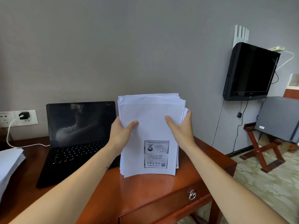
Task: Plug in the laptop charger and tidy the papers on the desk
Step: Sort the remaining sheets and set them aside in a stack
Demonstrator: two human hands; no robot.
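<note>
Charger sits in the wall socket at far left, cable running to the laptop: that step appears done. Left hand and right hand clamp an uneven paper stack upright on the desk; squaring remains. A second pile lies near left.

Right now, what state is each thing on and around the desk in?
Charger: plugged into the wall socket, cable running toward the laptop.
Laptop: open, screen dark.
Papers: held upright in both hands, bottom edge on the desk.
Left hand: gripping the papers' left edge.
Right hand: gripping the right edge.
Second pile: lying at the desk's left, untidy.
Drawer: shut.
TV: off.
</note>
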